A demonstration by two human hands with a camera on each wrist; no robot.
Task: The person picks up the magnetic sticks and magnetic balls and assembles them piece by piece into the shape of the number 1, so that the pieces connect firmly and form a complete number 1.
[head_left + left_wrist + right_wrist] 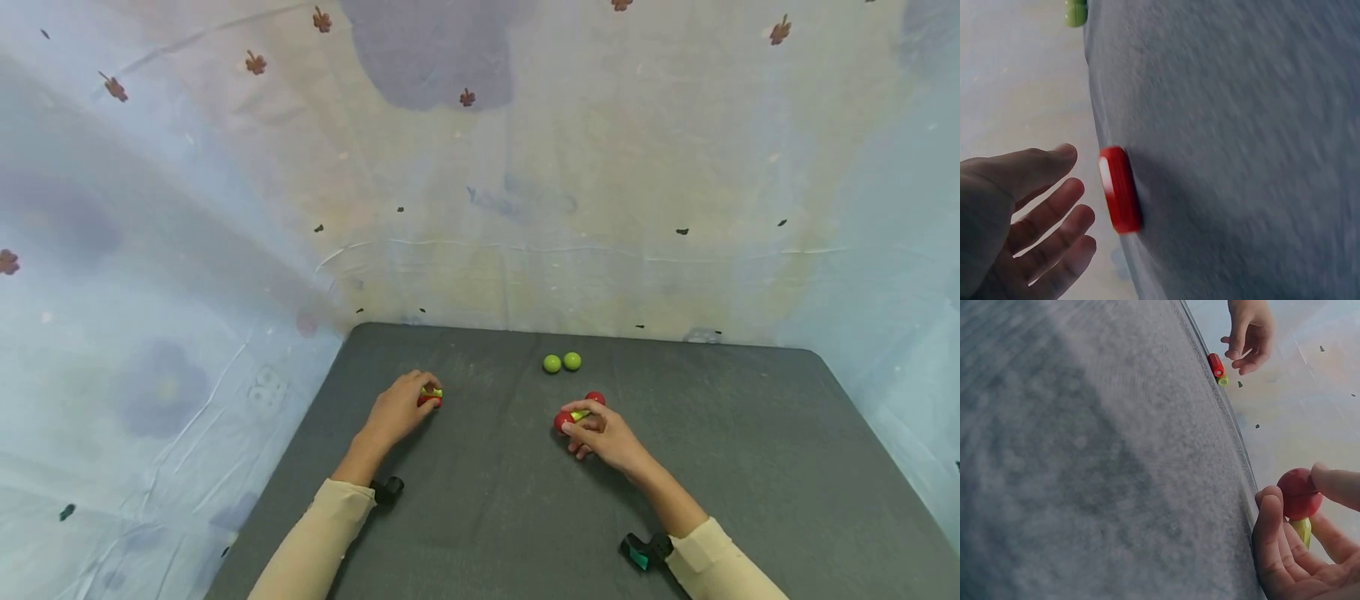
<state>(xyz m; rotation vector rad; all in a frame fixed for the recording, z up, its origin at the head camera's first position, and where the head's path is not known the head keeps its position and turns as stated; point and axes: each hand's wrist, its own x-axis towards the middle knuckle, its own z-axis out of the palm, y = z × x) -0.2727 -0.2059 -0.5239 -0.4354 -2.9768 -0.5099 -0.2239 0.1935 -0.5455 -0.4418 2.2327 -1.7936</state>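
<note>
My left hand is over the left side of the table, fingers relaxed, beside a red piece with a yellow-green piece against it. In the left wrist view a gap shows between the fingers and the red ribbed piece. The right wrist view shows the left hand above the red piece and green piece. My right hand pinches a red ball at one end of a yellow-green bar; another red ball is at the far end.
Two green balls sit side by side near the back edge of the dark table. Patterned cloth hangs behind and at the sides. A green object shows at the top of the left wrist view.
</note>
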